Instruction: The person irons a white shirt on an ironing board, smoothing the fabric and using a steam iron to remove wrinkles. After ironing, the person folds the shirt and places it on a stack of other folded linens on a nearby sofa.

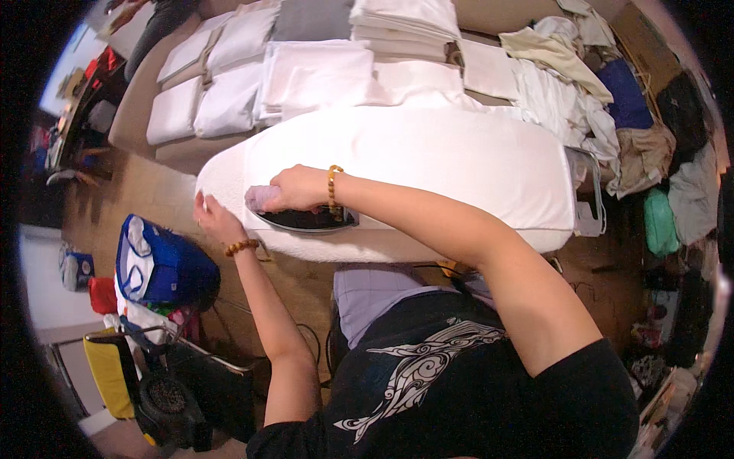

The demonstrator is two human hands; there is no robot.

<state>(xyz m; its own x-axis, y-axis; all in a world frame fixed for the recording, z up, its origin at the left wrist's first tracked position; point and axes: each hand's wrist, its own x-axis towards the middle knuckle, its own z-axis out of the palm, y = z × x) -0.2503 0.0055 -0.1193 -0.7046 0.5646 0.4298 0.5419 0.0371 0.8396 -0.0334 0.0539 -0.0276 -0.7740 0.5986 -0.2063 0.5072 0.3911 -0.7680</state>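
Note:
A clothes iron (298, 221) with a dark body rests on a white cloth (436, 166) spread over the ironing board (338, 250). My right hand (301, 188) grips the iron from above, and a pale lilac cloth (262, 198) wraps the front of its handle. The sole is pressed out of sight against the cloth, near the board's left end. At that rounded left end is my left hand (219, 221), fingers slightly apart and nothing visible in it. Whether its fingertips touch the board's edge is unclear.
Behind the board, folded white linens (321, 74) lie in stacks on a beige sofa (135, 115). Crumpled cloths (556, 92) heap at the right. A blue bag (172, 264) and a black chair (212, 384) stand at the left. Another person's leg (163, 34) shows at upper left.

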